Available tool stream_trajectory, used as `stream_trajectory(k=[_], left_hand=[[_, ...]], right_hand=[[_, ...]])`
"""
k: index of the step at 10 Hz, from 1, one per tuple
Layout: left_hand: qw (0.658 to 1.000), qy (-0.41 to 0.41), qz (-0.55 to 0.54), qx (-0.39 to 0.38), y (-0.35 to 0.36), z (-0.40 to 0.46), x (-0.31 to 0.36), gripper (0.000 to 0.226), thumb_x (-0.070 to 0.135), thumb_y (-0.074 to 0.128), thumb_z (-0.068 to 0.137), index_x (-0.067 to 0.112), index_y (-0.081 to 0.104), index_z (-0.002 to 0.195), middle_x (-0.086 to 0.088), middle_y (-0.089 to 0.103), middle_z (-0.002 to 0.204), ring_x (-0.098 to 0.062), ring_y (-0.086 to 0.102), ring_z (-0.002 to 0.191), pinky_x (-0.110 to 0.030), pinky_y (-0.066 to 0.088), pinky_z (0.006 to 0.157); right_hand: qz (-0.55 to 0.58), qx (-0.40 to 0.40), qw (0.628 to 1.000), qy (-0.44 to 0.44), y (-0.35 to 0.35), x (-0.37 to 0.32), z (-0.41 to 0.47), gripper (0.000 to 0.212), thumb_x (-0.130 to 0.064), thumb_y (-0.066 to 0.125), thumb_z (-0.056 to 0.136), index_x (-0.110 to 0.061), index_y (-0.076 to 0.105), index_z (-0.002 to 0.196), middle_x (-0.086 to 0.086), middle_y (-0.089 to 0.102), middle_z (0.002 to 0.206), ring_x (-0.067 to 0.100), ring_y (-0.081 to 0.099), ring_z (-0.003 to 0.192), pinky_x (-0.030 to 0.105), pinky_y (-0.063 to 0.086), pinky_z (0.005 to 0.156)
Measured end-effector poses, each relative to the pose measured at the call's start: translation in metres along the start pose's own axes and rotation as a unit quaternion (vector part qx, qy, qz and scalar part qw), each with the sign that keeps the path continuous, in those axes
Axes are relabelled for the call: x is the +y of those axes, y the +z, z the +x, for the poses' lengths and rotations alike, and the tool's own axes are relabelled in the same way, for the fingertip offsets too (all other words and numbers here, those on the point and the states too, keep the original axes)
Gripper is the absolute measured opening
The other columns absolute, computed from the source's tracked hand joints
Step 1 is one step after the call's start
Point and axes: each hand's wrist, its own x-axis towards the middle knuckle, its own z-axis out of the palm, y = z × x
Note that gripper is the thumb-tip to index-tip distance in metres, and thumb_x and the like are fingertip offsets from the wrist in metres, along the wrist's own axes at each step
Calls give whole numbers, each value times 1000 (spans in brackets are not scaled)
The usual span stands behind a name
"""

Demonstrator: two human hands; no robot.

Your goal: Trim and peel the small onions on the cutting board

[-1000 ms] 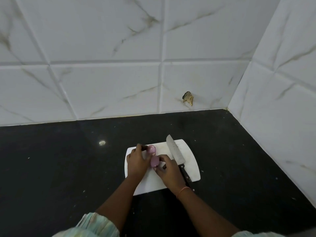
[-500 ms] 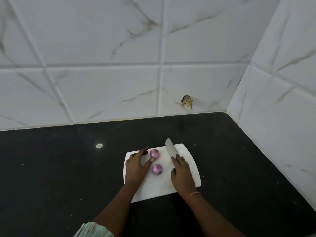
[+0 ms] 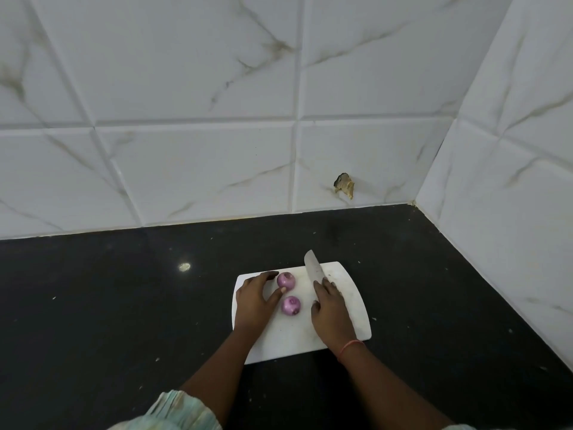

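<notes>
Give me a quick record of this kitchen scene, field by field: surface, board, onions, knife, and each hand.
surface: black stone counter, white marbled tile walls
board: white plastic cutting board
onions: two small purple onions, far one, near one, both whole with skins on
knife: steel-bladed kitchen knife lying on the board, handle hidden under the hand
left hand: on the board, fingertips at the far onion
right hand: laid over the knife; grip on the handle cannot be seen
</notes>
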Motion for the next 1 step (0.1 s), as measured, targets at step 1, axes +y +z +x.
stream_trajectory(k=[1], left_hand=[[1000, 2, -15, -13, -1, 3, 1, 45, 47, 65, 88, 28, 59, 128, 9, 65, 125, -13, 57, 117, -33, 45, 100]], right_hand=[[26, 19, 999, 7, -11, -2, 4, 52, -18, 43, 101, -15, 31, 152, 7, 24, 161, 21, 19, 149, 34, 22, 121]])
